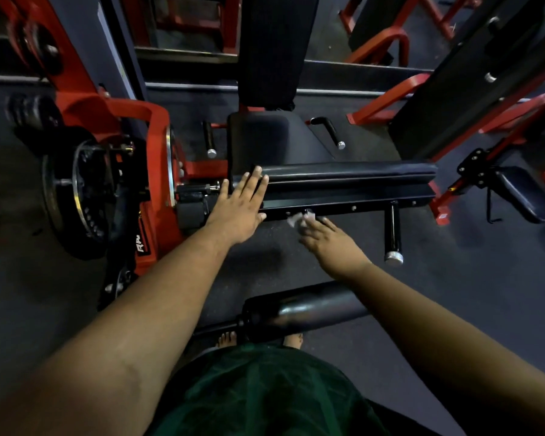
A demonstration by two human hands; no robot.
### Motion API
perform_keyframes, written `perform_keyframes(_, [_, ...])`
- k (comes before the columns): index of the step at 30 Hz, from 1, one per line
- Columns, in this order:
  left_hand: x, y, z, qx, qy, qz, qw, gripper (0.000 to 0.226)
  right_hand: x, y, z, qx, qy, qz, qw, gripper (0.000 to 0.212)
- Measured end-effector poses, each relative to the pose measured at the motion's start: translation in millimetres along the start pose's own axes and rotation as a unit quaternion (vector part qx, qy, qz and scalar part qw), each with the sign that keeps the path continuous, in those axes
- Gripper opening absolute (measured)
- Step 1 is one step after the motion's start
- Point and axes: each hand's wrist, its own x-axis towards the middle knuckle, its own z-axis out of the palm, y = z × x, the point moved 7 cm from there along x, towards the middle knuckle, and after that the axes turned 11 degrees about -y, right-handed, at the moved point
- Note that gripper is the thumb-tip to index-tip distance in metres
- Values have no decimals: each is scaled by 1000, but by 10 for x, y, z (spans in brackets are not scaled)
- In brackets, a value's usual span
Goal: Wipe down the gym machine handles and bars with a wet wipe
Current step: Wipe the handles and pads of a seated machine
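Note:
A black padded crossbar (353,173) of the gym machine runs left to right in the middle, with a black metal bar (359,206) along its front. My left hand (241,206) lies flat with straight fingers on the left end of the pad and bar. My right hand (323,239) reaches to the underside of the metal bar, and its fingertips pinch a crumpled white wet wipe (299,219) against it. A black handle with a chrome end cap (393,234) sticks out toward me from the bar, to the right of my right hand.
Two short black handles (208,138) (331,132) flank the black seat (261,136). Red frame with black weight plates (79,196) stands at the left. A black foam roller (306,309) lies across in front of my feet. More red and black machines crowd the right and back.

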Motion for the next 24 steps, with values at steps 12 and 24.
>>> perform_keyframes(12, [38,-12,17,4,7,6,1000,85,-722,331,-562,236,197,90,947,37])
perform_keyframes(24, [51,-21,28,-5,1,1,1000,86,-415,405,-158,267,29,144,952,53])
